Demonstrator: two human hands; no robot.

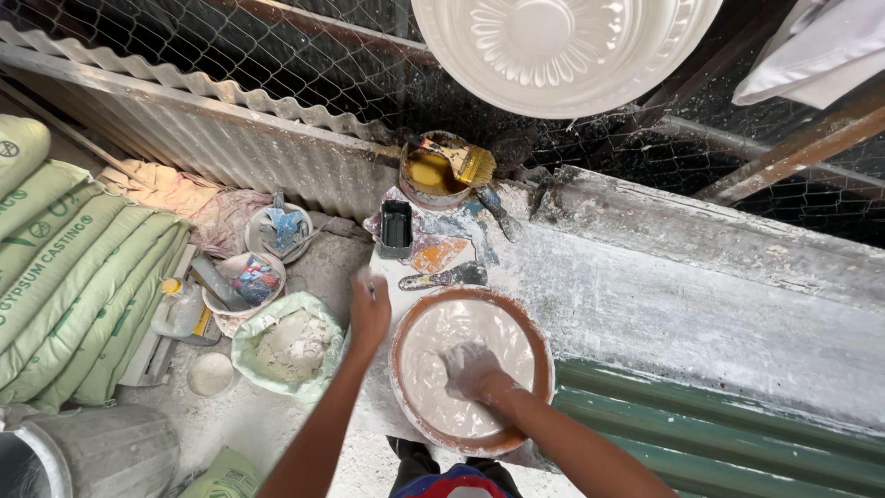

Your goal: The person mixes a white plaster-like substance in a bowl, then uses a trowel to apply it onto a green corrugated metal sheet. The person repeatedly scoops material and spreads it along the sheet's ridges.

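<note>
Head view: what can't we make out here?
- Right hand fingers: coated in white plaster inside the round mould.
- Left hand: motion-blurred; any thin item it grips is unclear.
- White ceiling medallion: cut off by the top edge.
- Grey bin: cut off at the bottom-left corner.

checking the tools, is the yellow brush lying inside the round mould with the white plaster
No, the yellow brush rests across the tin of yellow liquid, apart from the round mould where the right hand presses the plaster.

A round mould [472, 369] lies on the workbench [701, 304], a tin [431, 175] with a brush [466, 161] behind it, a sack [290, 346], apparently of powder, left on the floor.
</note>
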